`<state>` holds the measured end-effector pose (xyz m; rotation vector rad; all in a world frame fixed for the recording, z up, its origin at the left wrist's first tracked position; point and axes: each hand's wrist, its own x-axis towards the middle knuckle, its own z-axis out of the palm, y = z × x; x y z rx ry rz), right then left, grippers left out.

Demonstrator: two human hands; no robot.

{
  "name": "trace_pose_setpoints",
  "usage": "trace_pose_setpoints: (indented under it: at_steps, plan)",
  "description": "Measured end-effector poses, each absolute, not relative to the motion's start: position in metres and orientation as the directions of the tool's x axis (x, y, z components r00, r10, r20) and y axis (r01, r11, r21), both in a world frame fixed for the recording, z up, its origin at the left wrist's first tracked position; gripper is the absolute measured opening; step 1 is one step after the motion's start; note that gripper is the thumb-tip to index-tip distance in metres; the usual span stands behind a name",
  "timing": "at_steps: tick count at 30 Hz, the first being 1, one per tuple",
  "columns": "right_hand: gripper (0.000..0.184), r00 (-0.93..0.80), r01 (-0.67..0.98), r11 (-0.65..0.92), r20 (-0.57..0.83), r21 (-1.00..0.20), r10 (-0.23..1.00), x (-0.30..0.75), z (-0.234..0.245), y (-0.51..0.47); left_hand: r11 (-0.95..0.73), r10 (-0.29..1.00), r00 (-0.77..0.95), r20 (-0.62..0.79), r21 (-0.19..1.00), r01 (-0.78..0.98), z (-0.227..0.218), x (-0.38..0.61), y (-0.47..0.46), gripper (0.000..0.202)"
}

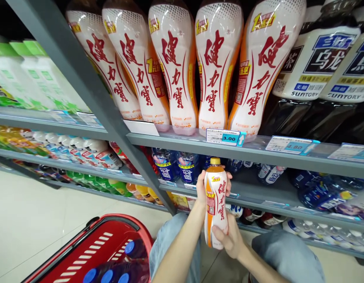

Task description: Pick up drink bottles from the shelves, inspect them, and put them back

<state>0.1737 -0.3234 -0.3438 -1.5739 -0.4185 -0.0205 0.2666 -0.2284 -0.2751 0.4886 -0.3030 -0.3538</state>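
Observation:
Between my knees I hold up a drink bottle [216, 196] with a yellow cap and a white label bearing red characters. It leans slightly, label facing me. My left hand [201, 186] is closed round its upper part from the left, with fingertips showing on the right side. Lower down, my right hand [230, 239] grips the base, its thumb across the front. The backs of both grips are hidden behind the bottle. Matching white-labelled bottles [219, 63] stand in a row on the shelf [176, 138] just above.
A red shopping basket [90, 251] with several blue-capped bottles [107, 276] sits at lower left. Dark tea bottles [323, 59] stand at upper right. Blue-labelled bottles [188, 165] occupy the shelf behind my hands, some lying down at right. A grey upright post [90, 74] divides the shelving.

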Motion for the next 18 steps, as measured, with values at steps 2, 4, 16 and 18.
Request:
trace_pose_setpoints:
  at_steps: [2, 4, 16, 18]
  plan:
    - [0.039, 0.931, 0.269, 0.001, 0.26, -0.963, 0.255, 0.172, -0.343, -0.325, 0.829, -0.396, 0.898, 0.195, 0.497, 0.257, -0.279, 0.266, -0.228, 0.065]
    - [0.041, 0.926, 0.265, -0.005, 0.253, -0.964, 0.28, 0.17, -0.342, -0.327, 0.836, -0.393, 0.896, 0.205, 0.487, 0.255, -0.284, 0.263, -0.226, 0.063]
    - [0.047, 0.94, 0.098, 0.089, 0.122, -0.991, 0.32, 0.168, -0.339, -0.32, 0.838, -0.398, 0.898, 0.189, 0.473, 0.273, -0.292, 0.269, -0.217, 0.064]
    - [0.052, 0.947, 0.059, 0.109, 0.09, -0.992, 0.308, 0.169, -0.337, -0.319, 0.838, -0.384, 0.908, 0.167, 0.477, 0.266, -0.292, 0.271, -0.216, 0.062]
